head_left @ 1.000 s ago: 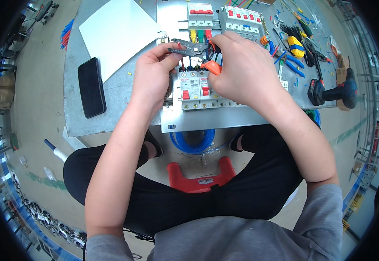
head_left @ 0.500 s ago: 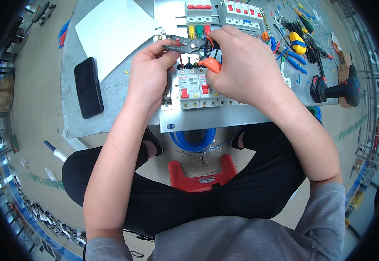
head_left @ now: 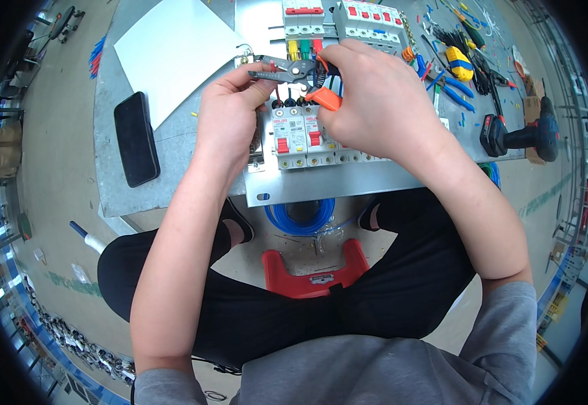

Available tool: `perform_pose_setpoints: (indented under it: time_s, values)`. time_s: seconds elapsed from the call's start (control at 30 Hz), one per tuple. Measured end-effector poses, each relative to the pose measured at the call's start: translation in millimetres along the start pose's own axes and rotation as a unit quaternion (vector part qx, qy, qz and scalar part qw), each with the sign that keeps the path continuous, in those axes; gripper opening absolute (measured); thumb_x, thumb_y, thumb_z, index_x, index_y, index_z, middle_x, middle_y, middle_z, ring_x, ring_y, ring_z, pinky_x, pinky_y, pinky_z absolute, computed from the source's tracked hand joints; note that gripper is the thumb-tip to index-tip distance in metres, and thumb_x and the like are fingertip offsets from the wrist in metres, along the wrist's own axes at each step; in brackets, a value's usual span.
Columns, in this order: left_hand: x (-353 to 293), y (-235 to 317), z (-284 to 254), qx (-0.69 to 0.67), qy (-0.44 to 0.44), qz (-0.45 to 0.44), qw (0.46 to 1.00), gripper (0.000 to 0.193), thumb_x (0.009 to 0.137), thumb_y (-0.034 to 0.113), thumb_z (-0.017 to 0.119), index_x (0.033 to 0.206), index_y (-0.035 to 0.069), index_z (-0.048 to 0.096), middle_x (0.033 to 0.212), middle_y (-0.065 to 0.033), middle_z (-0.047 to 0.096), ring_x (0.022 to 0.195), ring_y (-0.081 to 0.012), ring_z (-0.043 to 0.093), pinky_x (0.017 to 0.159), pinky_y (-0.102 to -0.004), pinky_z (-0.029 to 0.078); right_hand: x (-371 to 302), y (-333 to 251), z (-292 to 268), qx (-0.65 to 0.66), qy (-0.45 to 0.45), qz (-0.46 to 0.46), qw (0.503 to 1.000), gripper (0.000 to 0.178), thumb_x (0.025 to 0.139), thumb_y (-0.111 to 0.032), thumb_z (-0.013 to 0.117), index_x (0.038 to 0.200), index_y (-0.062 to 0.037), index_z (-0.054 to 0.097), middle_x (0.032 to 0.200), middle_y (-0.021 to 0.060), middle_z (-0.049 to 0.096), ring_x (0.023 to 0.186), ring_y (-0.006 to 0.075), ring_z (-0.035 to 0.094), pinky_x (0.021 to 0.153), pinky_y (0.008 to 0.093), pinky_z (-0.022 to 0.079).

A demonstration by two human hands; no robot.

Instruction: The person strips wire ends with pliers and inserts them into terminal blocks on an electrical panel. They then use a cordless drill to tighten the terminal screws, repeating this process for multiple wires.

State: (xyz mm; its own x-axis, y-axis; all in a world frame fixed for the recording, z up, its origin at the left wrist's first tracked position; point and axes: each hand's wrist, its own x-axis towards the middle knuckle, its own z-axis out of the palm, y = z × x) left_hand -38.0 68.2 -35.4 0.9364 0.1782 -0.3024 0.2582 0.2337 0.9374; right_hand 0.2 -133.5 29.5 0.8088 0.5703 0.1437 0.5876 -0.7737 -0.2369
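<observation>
My right hand (head_left: 381, 101) is closed around the orange handles of wire strippers (head_left: 300, 69), whose dark jaws point left above the front circuit breakers (head_left: 297, 135). The fingers of my left hand (head_left: 229, 115) are pinched together at the jaw tips. A short bit of red wire (head_left: 273, 67) shows between the jaws by those fingertips; the rest of it is partly hidden. Several wires enter the top terminals of the front breakers, which have red switches. Behind the strippers, yellow, green and red wire ends sit under another breaker (head_left: 303, 17).
The breakers stand on a metal plate (head_left: 334, 185) at the table's front edge. On the left lie a black phone (head_left: 137, 138) and a white sheet (head_left: 172, 54). Blue-handled pliers (head_left: 457, 94), a yellow-blue tool (head_left: 458, 64) and a cordless drill (head_left: 530, 135) lie right. A row breaker (head_left: 371, 23) stands behind.
The view has shifted slightly. Both hands and the strippers keep nearly the same pose over the breakers, with the red wire still at the jaws.
</observation>
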Motion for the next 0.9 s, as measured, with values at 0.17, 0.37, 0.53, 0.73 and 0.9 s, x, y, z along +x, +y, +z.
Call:
perform_pose_setpoints:
  time_s: [0.17,0.37,0.53,0.73,0.9]
  values:
    - [0.2,0.5,-1.1,-0.01,-0.003,-0.005,1.0,0.019,0.104,0.002,0.069,0.12,0.003,0.08,0.093,0.0005,0.071,0.078,-0.0067,0.054,0.072,-0.0232,0.047,0.5,0.3,3.0,0.001,0.008,-0.005,1.0,0.032,0.077,-0.017,0.079,0.102,0.0019,0.073,0.104,0.0191,0.075,0.098,0.039,0.078,0.084,0.0475,0.064]
    - [2.4,1.1,-1.3,-0.014,-0.009,-0.004,1.0,0.016,0.103,0.001,0.07,0.116,0.002,0.08,0.093,0.0005,0.071,0.076,-0.0071,0.054,0.071,-0.0226,0.047,-0.5,4.0,8.4,0.006,0.03,-0.014,0.999,0.028,0.075,-0.013,0.076,0.099,0.0019,0.074,0.102,0.019,0.077,0.096,0.039,0.078,0.084,0.0479,0.064]
    - [4.6,0.0,-1.5,-0.013,-0.003,-0.009,1.0,0.014,0.104,0.002,0.07,0.114,0.0,0.079,0.095,-0.0001,0.072,0.078,-0.0081,0.055,0.073,-0.0236,0.047,-2.4,11.3,14.2,0.007,0.067,-0.047,0.997,0.024,0.073,-0.006,0.074,0.095,0.003,0.075,0.095,0.0204,0.078,0.084,0.0385,0.08,0.076,0.0455,0.065]
    - [7.9,0.5,-3.4,0.005,-0.012,0.003,1.0,0.013,0.104,0.003,0.072,0.114,0.001,0.079,0.096,-0.0014,0.072,0.08,-0.0094,0.055,0.076,-0.025,0.048,-3.7,19.3,23.2,0.063,0.081,-0.029,0.994,0.019,0.075,-0.009,0.075,0.09,0.0035,0.076,0.087,0.0231,0.077,0.081,0.0382,0.08,0.072,0.0438,0.065]
    - [5.1,4.1,3.3,0.017,-0.01,0.024,1.0,0.025,0.106,0.006,0.071,0.129,-0.001,0.076,0.106,-0.0049,0.076,0.08,-0.0086,0.054,0.077,-0.0239,0.048,-0.2,11.9,-5.6,0.313,0.047,0.122,0.941,0.037,0.078,-0.025,0.077,0.094,0.0081,0.08,0.079,0.0241,0.075,0.075,0.036,0.077,0.073,0.0426,0.063]
